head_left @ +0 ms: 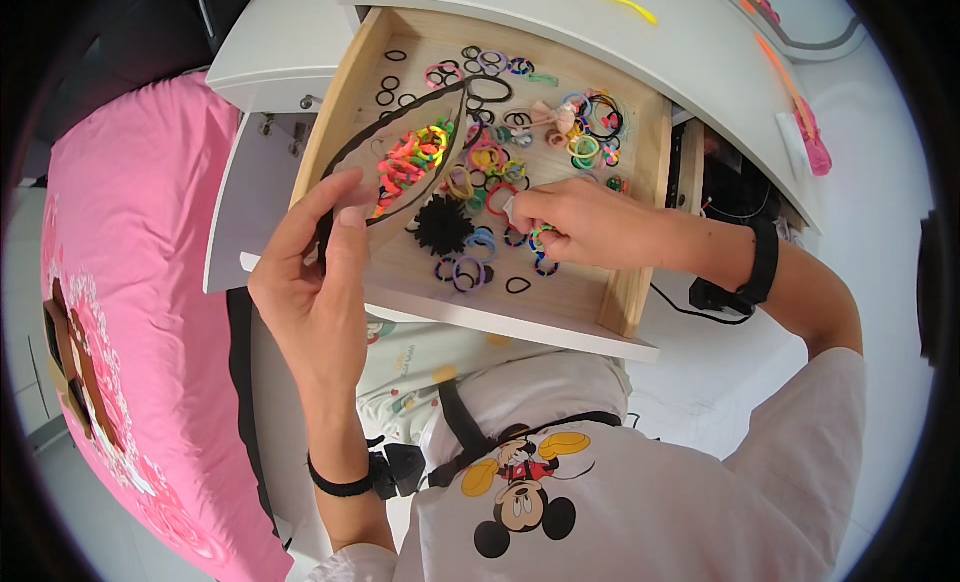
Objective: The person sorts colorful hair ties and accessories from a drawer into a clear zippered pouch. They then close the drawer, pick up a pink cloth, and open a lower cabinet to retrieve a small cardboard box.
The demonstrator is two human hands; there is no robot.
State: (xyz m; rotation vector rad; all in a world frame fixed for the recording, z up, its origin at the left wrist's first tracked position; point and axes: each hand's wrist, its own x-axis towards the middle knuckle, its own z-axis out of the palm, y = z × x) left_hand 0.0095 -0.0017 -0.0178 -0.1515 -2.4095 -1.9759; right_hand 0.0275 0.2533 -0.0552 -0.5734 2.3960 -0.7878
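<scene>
The left hand (322, 282) grips a dark-edged clear pouch (437, 122) of bright hair ties (408, 169) over the left side of the drawer (642, 172). The right hand (588, 222), fingers curled closely together, pinches a multicoloured hair tie (540, 239), right of a black scrunchie (443, 225).

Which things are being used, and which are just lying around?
In use:
Clear pouch in the left hand
Bright hair ties inside
Loose hair ties beside the right hand
Open drawer holding them

Just lying around:
Pink cloth at left
Yellow strip at the top
Pink item, upper right
</scene>
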